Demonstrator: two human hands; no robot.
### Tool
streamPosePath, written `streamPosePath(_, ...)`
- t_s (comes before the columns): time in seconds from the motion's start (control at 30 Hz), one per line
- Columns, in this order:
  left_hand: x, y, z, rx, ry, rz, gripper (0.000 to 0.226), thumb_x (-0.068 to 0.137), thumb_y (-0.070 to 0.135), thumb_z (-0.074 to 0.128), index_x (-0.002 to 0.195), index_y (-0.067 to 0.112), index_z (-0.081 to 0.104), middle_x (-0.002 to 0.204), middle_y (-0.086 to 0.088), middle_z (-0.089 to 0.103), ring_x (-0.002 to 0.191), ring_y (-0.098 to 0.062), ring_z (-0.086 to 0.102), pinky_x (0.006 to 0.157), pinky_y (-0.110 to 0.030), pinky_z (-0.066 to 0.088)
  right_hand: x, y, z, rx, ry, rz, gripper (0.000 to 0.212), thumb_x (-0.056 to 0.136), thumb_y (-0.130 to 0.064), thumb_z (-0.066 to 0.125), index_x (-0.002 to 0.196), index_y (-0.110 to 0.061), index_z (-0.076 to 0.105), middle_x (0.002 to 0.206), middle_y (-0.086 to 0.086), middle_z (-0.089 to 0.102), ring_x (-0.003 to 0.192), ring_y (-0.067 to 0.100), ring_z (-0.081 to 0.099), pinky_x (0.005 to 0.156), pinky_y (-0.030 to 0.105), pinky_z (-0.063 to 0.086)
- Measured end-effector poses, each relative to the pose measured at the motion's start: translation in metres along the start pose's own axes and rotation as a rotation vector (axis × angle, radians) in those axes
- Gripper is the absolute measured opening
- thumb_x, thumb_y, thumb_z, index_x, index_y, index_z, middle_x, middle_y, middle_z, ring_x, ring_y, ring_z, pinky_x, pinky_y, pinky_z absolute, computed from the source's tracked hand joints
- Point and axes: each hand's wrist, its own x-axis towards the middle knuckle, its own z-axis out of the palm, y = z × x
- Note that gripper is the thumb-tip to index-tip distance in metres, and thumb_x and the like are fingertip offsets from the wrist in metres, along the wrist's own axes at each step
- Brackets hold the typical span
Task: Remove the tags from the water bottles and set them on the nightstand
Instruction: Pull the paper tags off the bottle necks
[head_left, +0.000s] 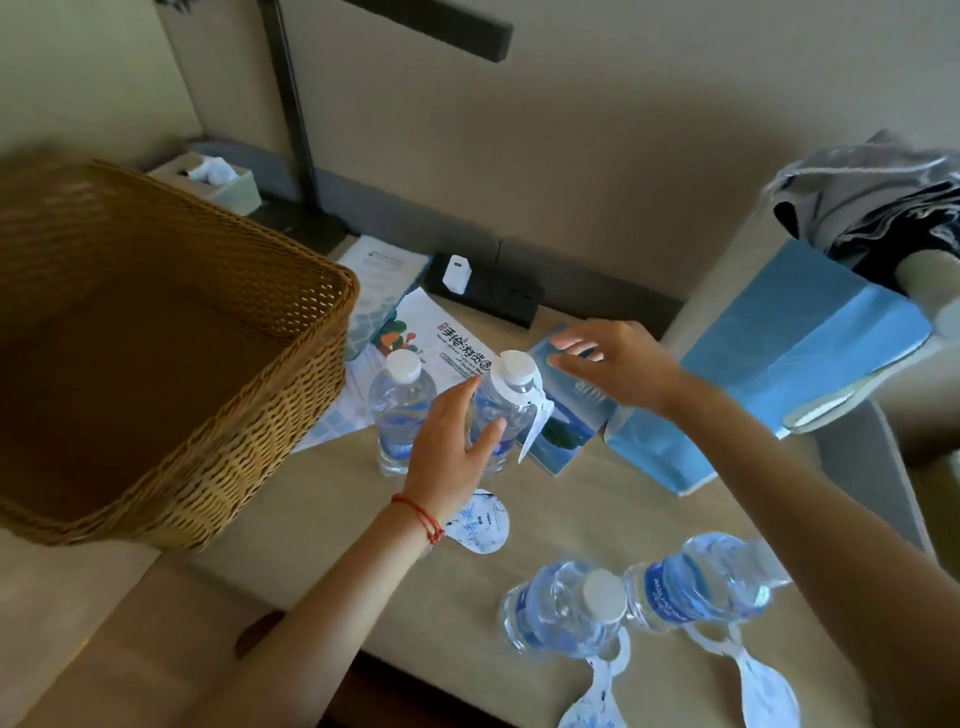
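On the smooth beige nightstand (322, 499), two clear plastic bottles are stood upright. The tagged bottle (506, 410) is touched by the spread left hand (449, 452). The right hand (618, 366) is held open just above its round white cap. A loose paper tag (480, 522) is laid flat nearby.

Wicker basket (156, 353) at left. Tissue box (218, 182) behind it, by lamp pole (293, 109). Leaflets (410, 322) beside black power strip (483, 288) with white charger (454, 271) plugged in. Blue bag (789, 353) at right; clothes (878, 202) heaped behind.
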Motion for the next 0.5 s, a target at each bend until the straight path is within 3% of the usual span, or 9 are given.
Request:
streamPosePath(0.07, 0.002, -0.001, 0.004, 0.003, 0.011, -0.005, 0.049, 0.086, 0.019, 0.06, 0.13, 0.003, 0.044, 0.133, -0.012, 0.051, 0.125, -0.022, 0.045, 0.102, -0.025, 0.035, 0.013, 0.005, 0.002, 0.023, -0.057, -0.037, 0.025, 0.09, -0.019, 0.057, 0.111, -0.009, 0.065, 0.114, 0.009, 0.067, 0.09, 0.01, 0.057, 0.082, 0.021, 0.043)
streamPosePath(0.23, 0.008, 0.0, 0.011, -0.032, 0.003, -0.03, 0.051, 0.085, 0.017, 0.062, 0.13, 0.003, 0.043, 0.131, -0.013, 0.053, 0.122, -0.023, 0.049, 0.1, -0.043, 0.044, 0.033, 0.011, 0.01, 0.204, -0.141, -0.075, 0.02, 0.088, -0.013, 0.059, 0.104, -0.006, 0.068, 0.105, 0.006, 0.067, 0.089, 0.012, 0.06, 0.083, 0.021, 0.044)
streamPosePath(0.37, 0.012, 0.0, 0.014, -0.057, -0.001, -0.035, 0.051, 0.084, 0.016, 0.063, 0.13, 0.003, 0.043, 0.131, -0.013, 0.054, 0.123, -0.024, 0.049, 0.1, -0.046, 0.044, 0.039, 0.016, 0.022, 0.334, -0.161, -0.039, 0.02, 0.086, -0.004, 0.06, 0.104, -0.003, 0.068, 0.097, 0.0, 0.063, 0.078, 0.004, 0.059, 0.07, 0.002, 0.045)
streamPosePath(0.5, 0.013, -0.002, 0.016, -0.07, 0.0, -0.031, 0.049, 0.084, 0.017, 0.062, 0.129, 0.006, 0.044, 0.131, -0.012, 0.053, 0.122, -0.022, 0.049, 0.1, -0.044, 0.045, 0.041, 0.021, 0.027, 0.417, -0.169, -0.015, 0.016, 0.084, -0.002, 0.061, 0.098, -0.008, 0.069, 0.084, -0.008, 0.063, 0.062, -0.011, 0.06, 0.06, -0.001, 0.043)
